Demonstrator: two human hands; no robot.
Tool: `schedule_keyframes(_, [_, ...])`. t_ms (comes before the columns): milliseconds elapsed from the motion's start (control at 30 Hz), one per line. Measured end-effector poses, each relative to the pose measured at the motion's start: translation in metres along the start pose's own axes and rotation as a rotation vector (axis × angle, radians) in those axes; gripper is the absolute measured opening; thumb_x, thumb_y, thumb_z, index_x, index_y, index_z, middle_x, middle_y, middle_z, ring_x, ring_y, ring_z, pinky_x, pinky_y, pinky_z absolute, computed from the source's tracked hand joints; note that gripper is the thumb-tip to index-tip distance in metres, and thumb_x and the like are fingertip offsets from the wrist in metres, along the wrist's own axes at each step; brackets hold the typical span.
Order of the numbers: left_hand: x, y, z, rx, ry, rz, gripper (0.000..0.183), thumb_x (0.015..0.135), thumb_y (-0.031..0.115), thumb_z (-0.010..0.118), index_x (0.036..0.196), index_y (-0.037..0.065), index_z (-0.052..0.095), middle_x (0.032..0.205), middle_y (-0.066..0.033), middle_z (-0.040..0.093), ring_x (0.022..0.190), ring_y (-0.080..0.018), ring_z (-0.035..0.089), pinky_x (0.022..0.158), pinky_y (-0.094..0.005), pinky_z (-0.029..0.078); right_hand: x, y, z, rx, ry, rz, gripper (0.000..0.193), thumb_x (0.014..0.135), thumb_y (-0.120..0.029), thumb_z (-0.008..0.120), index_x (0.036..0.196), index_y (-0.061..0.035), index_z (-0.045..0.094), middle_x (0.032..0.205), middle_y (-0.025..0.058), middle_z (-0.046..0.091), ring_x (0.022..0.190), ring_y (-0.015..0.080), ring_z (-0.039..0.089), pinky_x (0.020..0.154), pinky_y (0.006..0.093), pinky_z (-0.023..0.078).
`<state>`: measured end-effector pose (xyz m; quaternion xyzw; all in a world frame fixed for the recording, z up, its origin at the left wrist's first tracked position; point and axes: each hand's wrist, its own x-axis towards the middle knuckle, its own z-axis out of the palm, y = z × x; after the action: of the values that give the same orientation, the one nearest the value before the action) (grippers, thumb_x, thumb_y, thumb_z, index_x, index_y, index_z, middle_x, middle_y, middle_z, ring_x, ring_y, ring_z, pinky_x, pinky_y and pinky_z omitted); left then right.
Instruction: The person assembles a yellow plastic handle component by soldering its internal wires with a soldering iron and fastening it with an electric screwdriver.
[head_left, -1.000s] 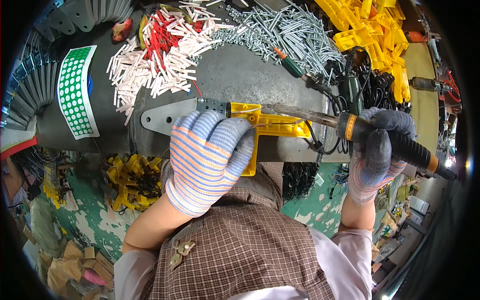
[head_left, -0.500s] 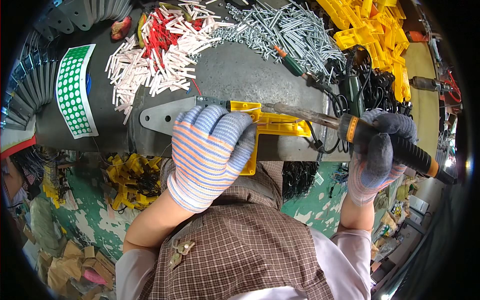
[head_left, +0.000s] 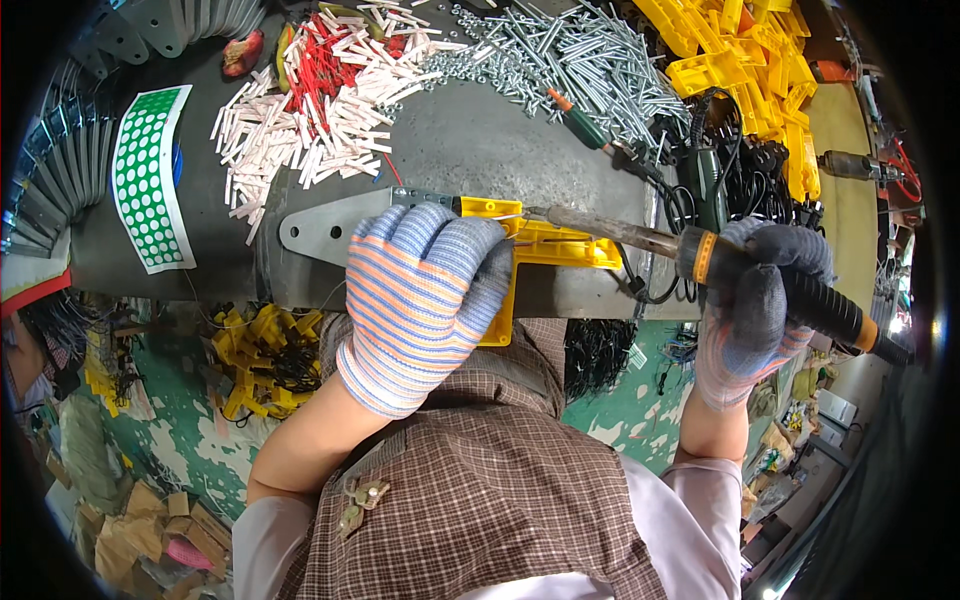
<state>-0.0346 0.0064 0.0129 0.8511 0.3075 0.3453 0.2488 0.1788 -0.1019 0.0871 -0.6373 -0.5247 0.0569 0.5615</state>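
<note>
knit-gloved left hand (head_left: 425,295) shifted, touching yellow plastic (head_left: 575,256)

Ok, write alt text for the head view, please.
Gloved right hand holding a black-handled soldering iron, its tip close to a yellow plastic housing, while the gloved left hand covers part of the housing and a flat grey metal plate. Beyond lie heaps of thin white sticks, silver metal rods and yellow plastic parts.

Left hand (head_left: 425,305), left of frame centre, curled over yellow housing (head_left: 592,254) and grey plate (head_left: 322,235); fingertip contact hidden. Right hand (head_left: 757,315), right of frame, grips soldering iron (head_left: 702,258), tip at housing. Bolts (head_left: 592,65) heaped top centre.
</note>
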Motion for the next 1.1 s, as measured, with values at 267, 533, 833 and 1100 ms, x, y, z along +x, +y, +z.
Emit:
schedule_keyframes(267, [-0.012, 0.01, -0.011, 0.02, -0.011, 0.002, 0.021, 0.071, 0.02, 0.073, 0.089, 0.011, 0.065, 0.08, -0.0077, 0.058, 0.071, -0.0279, 0.056, 0.064, -0.0411, 0.043, -0.002, -0.012, -0.016, 0.316, 0.05, 0.1, 0.035, 0.079, -0.021, 0.075, 0.101, -0.0032, 0.053, 0.089, 0.0082, 0.056, 0.074, 0.0184, 0.059, 0.063, 0.0297, 0.051])
schedule_keyframes(533, [-0.018, 0.015, -0.009, 0.033, -0.028, 0.033, 0.023, 0.071, 0.023, 0.072, 0.091, 0.012, 0.065, 0.081, -0.0063, 0.058, 0.073, -0.0262, 0.055, 0.066, -0.0411, 0.042, -0.01, -0.009, -0.001, 0.051, 0.121, -0.057, 0.031, 0.087, -0.026, 0.065, 0.099, -0.0012, 0.052, 0.073, 0.0105, 0.056, 0.061, 0.018, 0.052, 0.053, 0.0302, 0.047])
schedule_keyframes(833, [-0.014, 0.011, -0.005, 0.016, -0.007, 0.033, 0.022, 0.071, 0.009, 0.074, 0.09, 0.008, 0.065, 0.078, -0.0078, 0.061, 0.072, -0.0281, 0.057, 0.068, -0.0399, 0.043, -0.018, -0.007, -0.016, 0.161, 0.07, 0.052, 0.038, 0.077, -0.02, 0.079, 0.101, -0.0033, 0.055, 0.091, 0.0099, 0.057, 0.083, 0.0205, 0.059, 0.077, 0.0367, 0.054])
schedule_keyframes(1100, [-0.014, 0.014, -0.008, 0.021, -0.01, 0.015, 0.023, 0.071, 0.009, 0.074, 0.091, 0.008, 0.065, 0.079, -0.0086, 0.062, 0.072, -0.0288, 0.058, 0.068, -0.0403, 0.044, -0.018, -0.007, -0.018, 0.086, 0.018, 0.004, 0.038, 0.077, -0.02, 0.079, 0.1, -0.003, 0.054, 0.091, 0.0102, 0.056, 0.082, 0.0203, 0.059, 0.076, 0.0373, 0.054])
